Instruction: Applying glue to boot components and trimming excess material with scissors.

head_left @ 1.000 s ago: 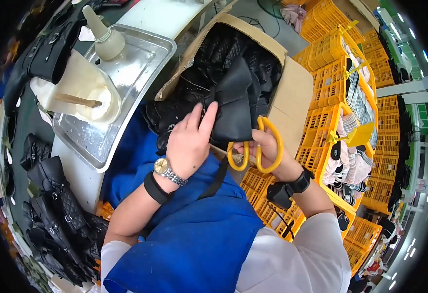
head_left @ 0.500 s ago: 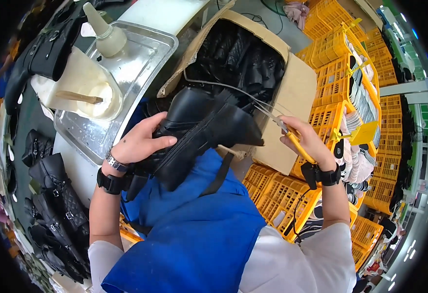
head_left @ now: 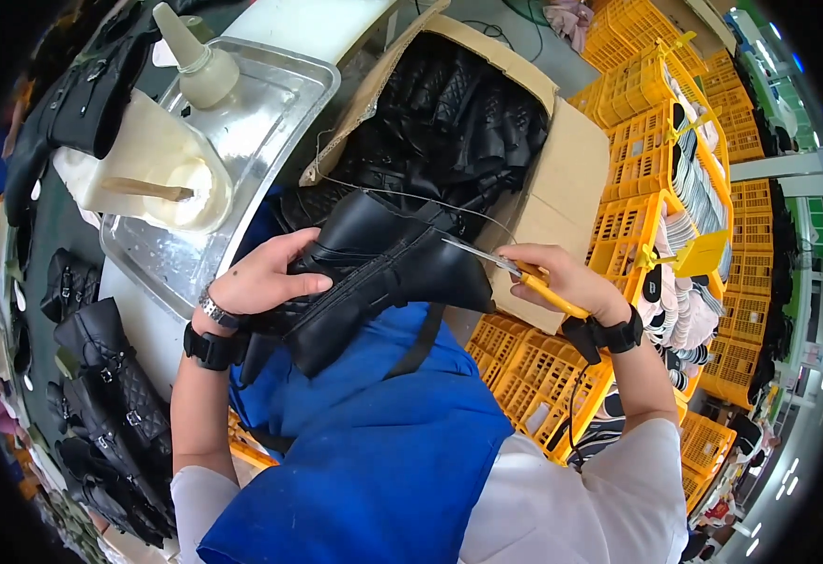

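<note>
A black boot upper (head_left: 364,258) lies across my lap, over the blue apron. My left hand (head_left: 266,277) is closed on its left part, thumb on top and fingers mostly hidden beneath. My right hand (head_left: 562,282) grips scissors (head_left: 552,293) with yellow handles. Their blades reach left over the wide right part of the upper; whether they touch it I cannot tell. A thin pale cord (head_left: 402,193) runs over the upper toward the scissors. Behind the upper, an open cardboard box (head_left: 571,179) holds several quilted black uppers (head_left: 454,99).
At the left, a metal tray (head_left: 289,89) bears a pale nozzle bottle (head_left: 207,75) and a cut-open glue container (head_left: 163,202) with a wooden stick. More black uppers (head_left: 116,367) lie on the dark bench. Yellow crates (head_left: 632,155) are stacked at the right, some filled with striped pieces.
My right hand has brought the scissors left and slightly down, over the upper. The upper has shifted a little left and down, still in my left hand. The cord has moved.
</note>
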The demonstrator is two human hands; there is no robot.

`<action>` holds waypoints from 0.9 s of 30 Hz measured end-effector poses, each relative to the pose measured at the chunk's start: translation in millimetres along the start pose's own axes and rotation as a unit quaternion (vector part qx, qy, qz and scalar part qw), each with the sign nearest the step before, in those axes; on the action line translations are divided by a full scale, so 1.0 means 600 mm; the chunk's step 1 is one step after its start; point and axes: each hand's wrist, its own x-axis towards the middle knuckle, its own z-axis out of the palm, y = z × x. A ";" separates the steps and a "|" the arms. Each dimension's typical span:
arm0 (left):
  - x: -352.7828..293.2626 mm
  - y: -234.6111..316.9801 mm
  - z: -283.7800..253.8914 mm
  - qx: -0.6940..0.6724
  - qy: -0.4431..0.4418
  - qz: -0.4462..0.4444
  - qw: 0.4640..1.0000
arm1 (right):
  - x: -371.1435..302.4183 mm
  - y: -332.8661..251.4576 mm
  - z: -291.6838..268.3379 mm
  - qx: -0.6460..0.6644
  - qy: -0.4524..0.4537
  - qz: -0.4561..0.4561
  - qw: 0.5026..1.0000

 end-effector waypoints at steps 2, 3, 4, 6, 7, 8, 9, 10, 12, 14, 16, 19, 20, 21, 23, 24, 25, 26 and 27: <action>0.002 -0.006 0.001 -0.027 -0.001 -0.002 1.000 | 0.000 0.004 0.009 -0.007 0.003 0.002 1.000; 0.002 -0.005 0.000 -0.028 -0.002 -0.002 1.000 | 0.001 0.006 0.014 0.018 0.009 0.001 1.000; 0.003 -0.002 -0.002 -0.011 -0.007 -0.009 1.000 | 0.002 0.008 0.018 0.043 0.016 0.001 0.999; 0.003 -0.002 -0.004 0.005 -0.014 -0.017 1.000 | 0.004 0.009 0.021 0.034 0.019 -0.006 0.999; 0.003 -0.003 -0.005 -0.014 -0.020 -0.015 1.000 | 0.005 0.009 0.021 0.025 0.022 -0.014 0.999; 0.002 -0.003 -0.006 -0.032 -0.027 -0.012 0.999 | 0.006 0.010 0.017 0.025 0.021 -0.014 0.999; 0.002 -0.003 -0.007 -0.033 -0.027 -0.012 0.999 | 0.005 0.011 0.011 0.029 0.009 0.018 0.999; 0.002 -0.004 -0.007 -0.021 -0.030 -0.010 0.999 | 0.004 0.012 0.008 0.034 -0.004 0.051 0.998; 0.003 -0.007 -0.008 -0.009 -0.034 -0.008 0.999 | 0.003 0.008 0.009 0.038 -0.009 0.042 0.998; 0.005 -0.009 -0.009 0.001 -0.029 -0.018 0.999 | 0.003 0.006 0.015 0.043 -0.014 0.034 0.998; 0.005 -0.014 -0.008 -0.004 -0.029 -0.015 0.999 | 0.006 0.006 0.023 0.040 0.012 -0.013 0.999; 0.007 -0.024 -0.010 0.009 -0.028 -0.009 1.000 | 0.009 0.007 0.026 0.044 0.002 0.007 0.999; 0.008 -0.025 -0.011 0.026 -0.026 -0.007 0.999 | 0.010 0.008 0.029 0.044 0.001 0.007 0.999; 0.008 -0.022 -0.010 0.026 -0.026 -0.007 0.999 | 0.011 0.009 0.031 0.061 -0.003 0.013 0.998; 0.009 -0.012 -0.008 -0.010 -0.040 -0.004 0.999 | 0.011 0.010 0.036 0.079 -0.008 0.018 0.997; 0.010 -0.012 -0.007 -0.010 -0.040 -0.005 0.999 | 0.011 0.009 0.040 0.107 -0.004 0.024 0.994; 0.010 -0.012 -0.007 -0.014 -0.041 -0.006 0.999 | 0.009 0.008 0.042 0.136 0.001 0.029 0.990; 0.011 -0.012 -0.006 -0.018 -0.042 -0.008 0.999 | 0.007 0.011 0.044 0.136 0.001 0.030 0.990; 0.012 -0.010 -0.006 -0.018 -0.043 -0.008 0.999 | 0.005 0.017 0.045 0.167 -0.009 0.049 0.985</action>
